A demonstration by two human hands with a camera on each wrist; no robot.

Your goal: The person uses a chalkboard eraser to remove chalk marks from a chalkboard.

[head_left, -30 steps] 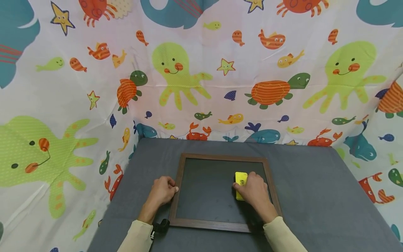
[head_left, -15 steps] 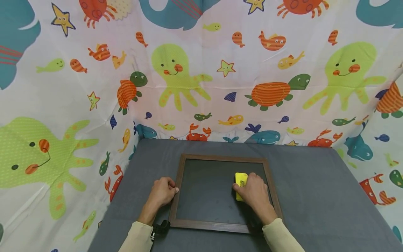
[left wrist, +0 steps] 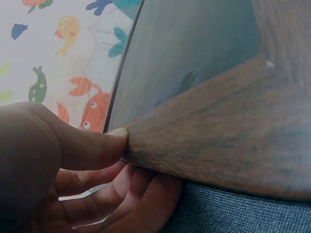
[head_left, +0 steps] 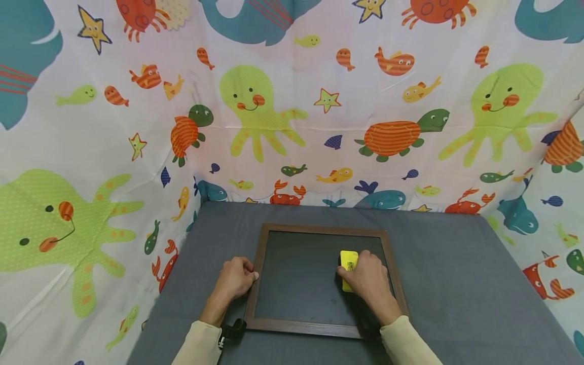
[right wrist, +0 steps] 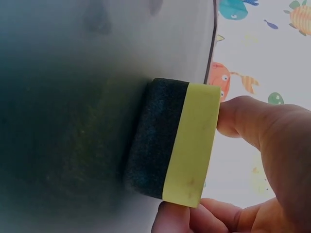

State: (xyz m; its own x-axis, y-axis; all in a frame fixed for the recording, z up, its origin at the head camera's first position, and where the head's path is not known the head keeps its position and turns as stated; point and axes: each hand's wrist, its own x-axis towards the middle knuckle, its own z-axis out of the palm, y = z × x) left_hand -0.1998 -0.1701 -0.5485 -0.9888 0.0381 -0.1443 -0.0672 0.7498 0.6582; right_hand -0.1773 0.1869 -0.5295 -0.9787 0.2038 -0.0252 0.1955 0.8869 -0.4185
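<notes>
A blackboard (head_left: 298,274) with a brown wooden frame (head_left: 319,229) lies on the grey cloth. My left hand (head_left: 233,280) grips the frame's left side. In the left wrist view the thumb (left wrist: 95,148) lies on top of the wood (left wrist: 209,131), with the fingers curled at its outer edge. Over the right part of the board, my right hand (head_left: 370,281) holds a yellow board eraser (head_left: 349,259) by its sides. The right wrist view shows the eraser's dark felt (right wrist: 158,141) facing the board surface and its yellow back (right wrist: 191,145) between thumb and fingers.
Grey cloth (head_left: 461,284) covers the table around the board. A white curtain (head_left: 301,147) printed with sea animals stands behind and on both sides. A black wrist strap (head_left: 233,329) sits by the left sleeve, near the board's lower left corner.
</notes>
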